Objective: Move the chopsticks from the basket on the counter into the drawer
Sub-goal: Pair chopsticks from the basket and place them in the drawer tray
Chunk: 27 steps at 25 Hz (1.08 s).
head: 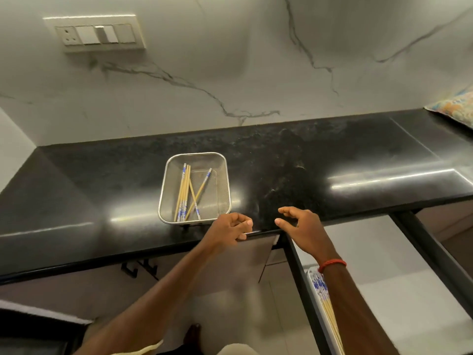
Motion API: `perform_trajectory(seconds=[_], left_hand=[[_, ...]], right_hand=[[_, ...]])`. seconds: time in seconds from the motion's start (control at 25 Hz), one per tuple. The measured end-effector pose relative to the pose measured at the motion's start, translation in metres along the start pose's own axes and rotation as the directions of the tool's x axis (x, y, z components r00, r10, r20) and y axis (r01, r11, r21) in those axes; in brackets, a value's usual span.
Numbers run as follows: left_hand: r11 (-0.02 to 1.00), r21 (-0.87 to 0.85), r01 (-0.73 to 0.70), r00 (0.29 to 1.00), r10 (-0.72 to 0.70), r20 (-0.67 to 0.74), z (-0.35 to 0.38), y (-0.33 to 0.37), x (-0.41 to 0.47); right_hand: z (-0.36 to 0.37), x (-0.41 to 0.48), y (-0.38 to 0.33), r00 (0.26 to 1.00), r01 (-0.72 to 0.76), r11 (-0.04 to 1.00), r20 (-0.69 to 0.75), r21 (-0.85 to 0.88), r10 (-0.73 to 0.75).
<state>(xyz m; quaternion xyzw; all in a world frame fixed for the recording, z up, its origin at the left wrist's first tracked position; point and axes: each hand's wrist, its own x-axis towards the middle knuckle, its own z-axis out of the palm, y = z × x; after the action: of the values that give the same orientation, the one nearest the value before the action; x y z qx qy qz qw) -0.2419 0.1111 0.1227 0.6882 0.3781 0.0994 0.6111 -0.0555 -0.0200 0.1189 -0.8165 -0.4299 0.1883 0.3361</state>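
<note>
A metal mesh basket (222,180) stands on the black counter (102,190) and holds several wooden chopsticks (184,193) with blue patterned ends. My left hand (229,228) hovers just right of the basket's near corner, fingers curled, nothing in it. My right hand (298,225) is over the counter's front edge with fingers spread and nothing held. Below at the right the drawer (378,254) is pulled out. More chopsticks (325,301) lie in a white tray along its left side, partly hidden by my right forearm.
A switch panel (96,34) sits on the marble wall behind the counter. A patterned cloth (453,106) lies at the far right of the counter. Cabinet fronts with black handles (139,269) run below the counter at the left. The drawer's black rails (432,254) frame its sides.
</note>
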Motion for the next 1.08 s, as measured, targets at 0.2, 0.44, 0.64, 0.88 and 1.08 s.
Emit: perform_trajectory(seconds=[0.2,0.44,0.64,0.88,1.08], left_hand=[[0.998,-0.063,-0.014,0.997,0.009,-0.081,-0.041,-0.003,0.006],[0.985,-0.173,-0.025,0.983,-0.007,-0.181,-0.095,-0.014,0.015],[0.971,-0.236,-0.026,0.979,-0.023,-0.202,-0.140,-0.015,0.034],[0.950,-0.312,-0.005,0.980,-0.057,-0.189,-0.182,-0.024,0.049],[0.942,-0.335,0.014,0.985,-0.070,-0.155,-0.208,-0.038,0.056]], right_hand=[[0.015,0.029,-0.050,0.992,0.114,0.993,0.055,-0.043,-0.111],[0.054,0.056,-0.096,0.969,0.179,0.982,0.182,-0.065,-0.164],[0.088,0.084,-0.127,0.953,0.229,0.966,0.228,-0.115,-0.199],[0.128,0.113,-0.148,0.975,0.110,0.981,0.210,-0.160,-0.076],[0.171,0.121,-0.150,0.977,0.017,0.947,0.208,-0.321,0.053]])
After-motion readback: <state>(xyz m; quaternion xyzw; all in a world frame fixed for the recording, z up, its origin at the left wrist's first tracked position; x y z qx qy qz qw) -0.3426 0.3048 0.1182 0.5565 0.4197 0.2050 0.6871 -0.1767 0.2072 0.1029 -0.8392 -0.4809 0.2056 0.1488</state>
